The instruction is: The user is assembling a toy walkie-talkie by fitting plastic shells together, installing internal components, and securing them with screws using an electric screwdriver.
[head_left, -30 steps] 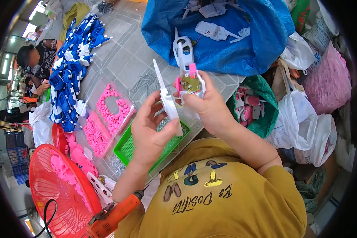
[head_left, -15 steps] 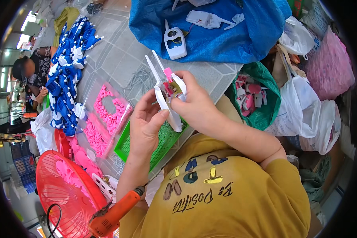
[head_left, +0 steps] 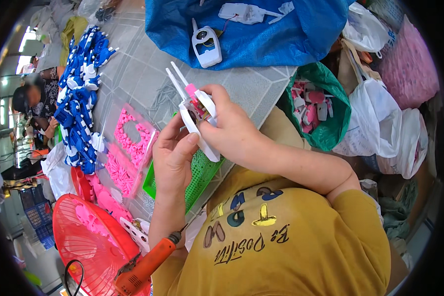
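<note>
Above the near edge of the table I hold a white toy walkie-talkie (head_left: 200, 132) in both hands, its two shell halves parted and their antennas pointing away from me. Pink pieces (head_left: 191, 90) and some inner parts show in the gap. My left hand (head_left: 175, 155) supports one half from the left, with thumb and fingers around its edge. On the other side my right hand (head_left: 234, 118) grips the second half, its thumb tucked at the inside. Beneath them lies a green perforated basket (head_left: 217, 170) with small metal bits, partly hidden by my left hand.
Farther off, a blue sheet (head_left: 291, 44) carries other white walkie-talkies (head_left: 207, 48). Pink parts (head_left: 138, 143) in a clear tray, screws (head_left: 175, 96) and blue-white toys (head_left: 81, 98) lie leftward. An orange power screwdriver (head_left: 148, 266) and red basket (head_left: 84, 246) are near left. A green bag (head_left: 338, 121) stands right.
The whole view has shifted slightly. Both hands still hold the walkie-talkie, whose two halves now look a little closer together.
</note>
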A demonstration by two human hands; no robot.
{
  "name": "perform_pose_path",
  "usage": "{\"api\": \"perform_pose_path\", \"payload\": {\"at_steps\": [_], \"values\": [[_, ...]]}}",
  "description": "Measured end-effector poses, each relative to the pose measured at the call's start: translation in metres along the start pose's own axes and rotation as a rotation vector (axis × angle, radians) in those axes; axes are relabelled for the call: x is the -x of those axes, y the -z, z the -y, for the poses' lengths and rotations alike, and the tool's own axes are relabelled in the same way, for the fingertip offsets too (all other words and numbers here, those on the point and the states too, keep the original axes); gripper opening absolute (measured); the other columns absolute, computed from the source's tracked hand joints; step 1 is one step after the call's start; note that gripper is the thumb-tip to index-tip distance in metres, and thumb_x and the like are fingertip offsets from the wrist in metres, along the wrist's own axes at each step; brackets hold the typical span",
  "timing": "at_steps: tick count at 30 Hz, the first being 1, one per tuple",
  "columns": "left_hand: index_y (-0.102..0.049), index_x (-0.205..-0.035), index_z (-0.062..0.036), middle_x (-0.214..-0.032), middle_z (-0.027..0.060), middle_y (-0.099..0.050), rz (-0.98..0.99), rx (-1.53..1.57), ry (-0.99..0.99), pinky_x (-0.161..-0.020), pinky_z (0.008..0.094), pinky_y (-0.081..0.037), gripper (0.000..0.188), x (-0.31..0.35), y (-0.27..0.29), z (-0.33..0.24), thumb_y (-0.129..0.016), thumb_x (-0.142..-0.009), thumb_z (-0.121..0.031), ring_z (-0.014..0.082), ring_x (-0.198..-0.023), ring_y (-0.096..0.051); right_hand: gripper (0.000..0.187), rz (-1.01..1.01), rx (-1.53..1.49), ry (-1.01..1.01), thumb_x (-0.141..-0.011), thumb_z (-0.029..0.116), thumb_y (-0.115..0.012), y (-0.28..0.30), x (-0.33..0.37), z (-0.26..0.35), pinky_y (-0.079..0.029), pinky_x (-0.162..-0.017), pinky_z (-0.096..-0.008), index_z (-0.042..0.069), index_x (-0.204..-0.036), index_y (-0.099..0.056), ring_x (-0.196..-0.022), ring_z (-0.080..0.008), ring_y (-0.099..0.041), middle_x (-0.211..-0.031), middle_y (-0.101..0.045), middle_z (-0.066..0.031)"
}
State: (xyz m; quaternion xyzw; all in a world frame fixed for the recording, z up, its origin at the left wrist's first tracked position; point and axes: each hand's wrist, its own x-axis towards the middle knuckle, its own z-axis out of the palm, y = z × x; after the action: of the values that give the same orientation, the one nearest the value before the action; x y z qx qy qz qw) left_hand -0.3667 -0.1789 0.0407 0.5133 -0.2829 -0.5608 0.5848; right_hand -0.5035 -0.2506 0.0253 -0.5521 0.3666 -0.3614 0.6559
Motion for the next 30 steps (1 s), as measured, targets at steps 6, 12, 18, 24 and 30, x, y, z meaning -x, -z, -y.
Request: {"api": "perform_pose_path", "payload": {"at_steps": [6, 12, 18, 24, 30], "values": [[-0.044, -0.140, 0.0061, -0.132, 0.0136, -0.055, -0.013, 0.122, -0.026, -0.094, 0.0365, -0.051, 0.061, -0.002, 0.010, 0.011, -0.069, -0.086, -0.005, 0.0225, -0.113, -0.060, 0.045, -0.007, 0.037, 0.035, -0.088, 0.011, -0.057, 0.000, -0.002, 0.002, -0.048, -0.084, -0.0480, -0.004, -0.126, -0.038, -0.097, -0.0469, -0.062, -0.102, -0.062, -0.0324], [-0.045, -0.139, 0.0063, -0.134, 0.0134, -0.054, -0.027, 0.089, -0.036, -0.096, 0.0367, -0.051, 0.061, -0.003, 0.008, 0.012, -0.070, -0.085, -0.005, 0.0230, -0.114, -0.060, 0.044, 0.011, 0.012, 0.022, -0.087, 0.008, -0.055, 0.002, -0.002, 0.000, -0.048, -0.085, -0.0478, -0.006, -0.125, -0.038, -0.097, -0.0469, -0.062, -0.101, -0.062, -0.0333], [-0.046, -0.137, 0.0066, -0.132, 0.0172, -0.057, 0.012, 0.014, -0.005, -0.102, 0.0404, -0.047, 0.056, -0.005, 0.018, 0.009, -0.066, -0.088, -0.012, 0.0277, -0.120, -0.058, 0.045, 0.012, 0.032, 0.013, -0.089, 0.015, -0.058, 0.002, -0.003, -0.004, -0.051, -0.084, -0.0413, -0.003, -0.127, -0.040, -0.098, -0.0358, -0.066, -0.105, -0.064, -0.0249], [-0.048, -0.136, 0.0066, -0.130, 0.0138, -0.057, 0.017, 0.099, 0.040, -0.096, 0.0389, -0.051, 0.057, -0.004, 0.014, 0.006, -0.069, -0.085, -0.006, 0.0245, -0.114, -0.060, 0.049, 0.024, 0.031, 0.076, -0.090, 0.015, -0.057, 0.002, 0.000, -0.008, -0.050, -0.085, -0.0418, -0.005, -0.130, -0.037, -0.098, -0.0369, -0.065, -0.106, -0.062, -0.0267], [-0.050, -0.135, 0.0052, -0.129, 0.0127, -0.058, 0.012, 0.068, 0.068, -0.094, 0.0391, -0.052, 0.052, -0.004, 0.018, 0.008, -0.068, -0.087, -0.006, 0.0243, -0.112, -0.061, 0.050, 0.062, 0.052, 0.085, -0.092, 0.019, -0.054, 0.003, 0.000, -0.013, -0.049, -0.086, -0.0418, -0.007, -0.130, -0.034, -0.098, -0.0383, -0.064, -0.107, -0.060, -0.0278]]}}
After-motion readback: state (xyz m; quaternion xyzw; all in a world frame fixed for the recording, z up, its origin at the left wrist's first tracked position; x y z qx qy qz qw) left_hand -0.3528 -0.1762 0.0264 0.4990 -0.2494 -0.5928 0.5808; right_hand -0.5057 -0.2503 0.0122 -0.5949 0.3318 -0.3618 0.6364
